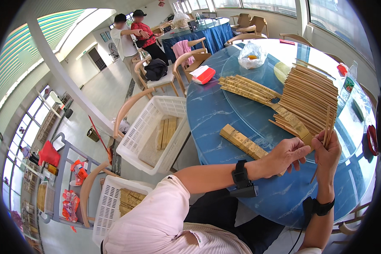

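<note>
My right hand grips a few wooden chopsticks that stand upright, their lower ends showing below the fingers. Beside it, my left hand has thumb and forefinger pinched at the end of a gold paper chopstick sleeve; the fingertips partly hide the contact. Just beyond the hands lies a broad pile of loose chopsticks. Fanned gold sleeves stretch leftward from it. A row of patterned gold packets rests on the blue table, running under my left wrist.
The round blue table carries a plastic bag, a red-and-white packet and a bottle. White crates with gold bundles stand at my left, near wooden chairs. Two people stand farther back.
</note>
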Action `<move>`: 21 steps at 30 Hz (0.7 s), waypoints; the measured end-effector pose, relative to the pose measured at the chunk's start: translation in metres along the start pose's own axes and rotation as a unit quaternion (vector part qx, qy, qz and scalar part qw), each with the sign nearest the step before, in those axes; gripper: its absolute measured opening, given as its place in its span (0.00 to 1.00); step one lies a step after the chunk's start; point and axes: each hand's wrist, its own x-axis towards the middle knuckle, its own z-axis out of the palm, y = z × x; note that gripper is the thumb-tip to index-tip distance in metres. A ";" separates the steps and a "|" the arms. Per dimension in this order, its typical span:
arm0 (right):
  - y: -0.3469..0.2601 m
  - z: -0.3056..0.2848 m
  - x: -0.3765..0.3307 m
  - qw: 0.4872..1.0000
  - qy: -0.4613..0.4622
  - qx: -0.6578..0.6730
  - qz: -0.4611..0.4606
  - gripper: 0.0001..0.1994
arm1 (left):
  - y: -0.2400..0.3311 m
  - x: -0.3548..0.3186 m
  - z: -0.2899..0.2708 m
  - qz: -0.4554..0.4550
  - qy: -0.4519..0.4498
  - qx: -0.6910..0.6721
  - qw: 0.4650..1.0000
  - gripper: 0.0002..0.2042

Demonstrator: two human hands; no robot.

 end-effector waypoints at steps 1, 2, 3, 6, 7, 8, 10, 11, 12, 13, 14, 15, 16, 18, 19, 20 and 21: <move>0.000 -0.001 -0.001 1.000 0.002 -0.001 -0.002 0.09 | -0.003 0.007 0.001 0.024 0.005 -0.017 1.000 0.15; -0.001 0.000 -0.002 1.000 0.005 -0.001 -0.004 0.09 | -0.004 0.014 0.002 0.048 0.011 -0.035 0.998 0.15; -0.002 0.000 -0.002 1.000 0.007 -0.002 -0.006 0.09 | -0.005 0.020 0.002 0.071 0.016 -0.052 0.996 0.15; 0.008 -0.005 -0.001 1.000 -0.004 0.007 0.003 0.07 | -0.006 0.033 -0.003 0.112 0.029 0.000 0.993 0.13; 0.007 -0.001 -0.002 1.000 0.006 0.023 -0.018 0.06 | -0.004 0.034 -0.006 0.138 0.038 0.014 0.990 0.12; 0.003 0.005 -0.003 0.998 0.015 0.038 -0.039 0.05 | 0.000 0.037 -0.010 0.165 0.047 0.028 0.985 0.11; 0.008 0.003 -0.004 0.996 0.027 0.039 -0.069 0.04 | -0.001 0.043 -0.019 0.199 0.068 0.021 0.977 0.10; 0.016 -0.006 -0.004 0.996 0.029 0.024 -0.080 0.04 | -0.002 0.046 -0.024 0.208 0.079 0.000 0.975 0.10; 0.022 -0.012 -0.006 0.995 0.031 0.009 -0.090 0.04 | -0.003 0.050 -0.029 0.216 0.089 -0.021 0.972 0.11; 0.023 -0.011 -0.008 0.995 0.033 -0.020 -0.087 0.04 | 0.000 0.047 -0.033 0.221 0.097 -0.027 0.970 0.11; 0.024 -0.012 -0.010 0.995 0.035 -0.050 -0.084 0.03 | 0.004 0.044 -0.035 0.226 0.104 -0.034 0.968 0.11; 0.025 -0.012 -0.012 0.993 0.038 -0.080 -0.081 0.03 | 0.007 0.042 -0.037 0.231 0.111 -0.042 0.966 0.11; 0.025 -0.010 -0.014 0.992 0.033 -0.084 -0.083 0.03 | 0.009 0.039 -0.040 0.207 0.100 -0.065 0.971 0.11; 0.025 -0.007 -0.016 0.992 0.026 -0.095 -0.085 0.02 | 0.010 0.035 -0.043 0.158 0.076 -0.113 0.978 0.11; 0.025 -0.004 -0.017 0.993 0.028 -0.080 -0.079 0.02 | 0.013 0.032 -0.043 0.150 0.077 -0.109 0.980 0.11; 0.024 -0.001 -0.018 0.995 0.030 -0.067 -0.072 0.02 | 0.016 0.029 -0.042 0.142 0.078 -0.105 0.981 0.11; 0.024 0.001 -0.018 0.996 0.033 -0.053 -0.065 0.02 | 0.018 0.027 -0.041 0.134 0.078 -0.102 0.983 0.11</move>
